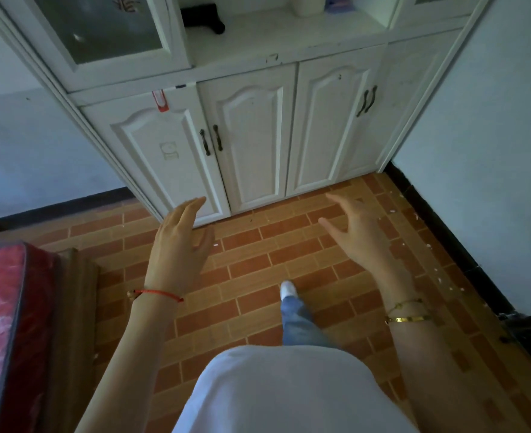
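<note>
White cabinet (258,135): painted wood by the look; four lower doors with arched raised panels, all closed, centre of the frame.
Left handles (211,141): dark slim metal bows, a pair left of centre, untouched.
Right handles (367,101): the same kind, a pair right of centre, untouched.
Left hand (178,245): released, fingers straight, grasping nothing; in front of the lowest corner of the left door, apparently not touching it.
Right hand (361,235): released, fingers spread, empty; over the floor, short of the doors.
Progress: this looks like the approach only. No door is open; taking a handle and pulling are still to do.
Floor (273,254): smooth orange-brown tiles in a brick pattern, with pale flecks at right.
Shelf (273,32): flat white ledge above the doors.
Bed (1,307): red patterned mattress on a wooden frame, lower left.
</note>
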